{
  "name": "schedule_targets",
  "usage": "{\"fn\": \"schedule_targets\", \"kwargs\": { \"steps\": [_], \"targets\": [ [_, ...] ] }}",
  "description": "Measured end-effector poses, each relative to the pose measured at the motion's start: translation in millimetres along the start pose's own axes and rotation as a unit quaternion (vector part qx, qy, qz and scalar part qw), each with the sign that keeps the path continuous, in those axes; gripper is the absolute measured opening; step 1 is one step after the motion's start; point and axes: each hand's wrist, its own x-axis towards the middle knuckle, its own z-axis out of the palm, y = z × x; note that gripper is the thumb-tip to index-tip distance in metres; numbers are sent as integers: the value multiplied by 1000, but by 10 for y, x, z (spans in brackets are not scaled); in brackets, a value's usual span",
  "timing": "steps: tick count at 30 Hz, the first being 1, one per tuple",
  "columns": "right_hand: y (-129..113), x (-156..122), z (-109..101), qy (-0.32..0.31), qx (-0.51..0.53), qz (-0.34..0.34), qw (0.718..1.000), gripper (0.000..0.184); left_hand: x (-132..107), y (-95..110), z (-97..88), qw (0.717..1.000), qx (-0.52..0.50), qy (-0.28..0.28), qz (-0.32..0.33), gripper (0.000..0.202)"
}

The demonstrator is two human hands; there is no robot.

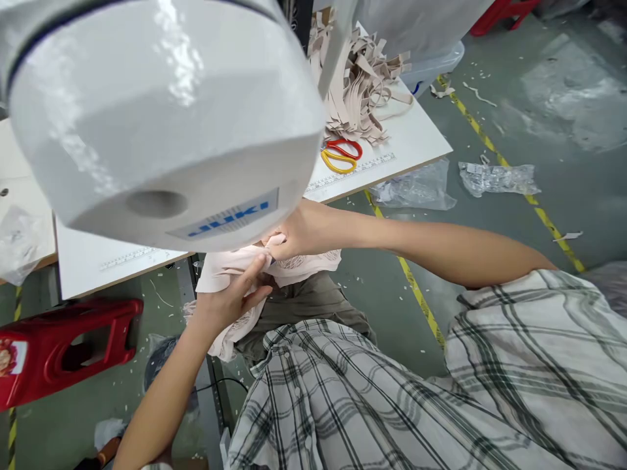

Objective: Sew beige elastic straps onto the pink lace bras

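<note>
Below the white JUKI sewing machine head point(210, 130), a pale pink lace-trimmed garment point(215, 274) hangs over my lap at the table edge. My left hand point(235, 294) pinches the cloth between thumb and fingers. Against it, my right hand point(289, 235) is closed on a folded edge of the same garment, its fingertips partly covered by the machine head. Both hands meet close together. The needle area is hidden behind the machine head.
Beige fabric straps point(362, 91) are heaped on the white table point(421, 137), with red-and-yellow-handled scissors point(343, 155) beside a printed ruler scale. A red stool point(68, 352) stands at lower left. Plastic bags point(499, 177) and scraps lie on the floor.
</note>
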Motion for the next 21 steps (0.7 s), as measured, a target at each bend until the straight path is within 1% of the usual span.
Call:
{"fn": "schedule_targets", "kwargs": {
  "steps": [2, 5, 7, 9, 10, 12, 14, 16, 18, 21],
  "targets": [
    [-16, 5, 2, -3, -40, 6, 999, 2, 22, -42, -3, 1000, 12, -16, 12, 60],
    [-26, 27, 0, -19, -88, 26, 996, 12, 58, -72, -3, 999, 19, -30, 26, 59],
    [2, 27, 4, -34, -112, 42, 992, 16, 79, -59, 0, 998, 33, -27, 40, 57],
    [74, -6, 26, -26, -106, 32, 993, 14, 90, -10, 2, 997, 59, -26, 50, 59],
    [125, -37, 49, -6, -95, 10, 995, 12, 91, 27, 2, 995, 76, -25, 53, 61],
    [241, -119, 118, 61, -81, -46, 994, 15, 86, 121, -1, 993, 108, -17, 53, 65],
    [348, -201, 203, 140, -89, -90, 982, 17, 83, 220, -6, 990, 133, -7, 46, 66],
    [414, -253, 275, 190, -95, -108, 971, 15, 87, 299, -10, 989, 140, -4, 37, 64],
    [429, -262, 308, 199, -85, -109, 970, 14, 97, 344, -13, 991, 133, -9, 32, 62],
    [393, -226, 276, 183, -71, -96, 976, 11, 112, 354, -10, 992, 123, -11, 35, 62]
  ]
}}
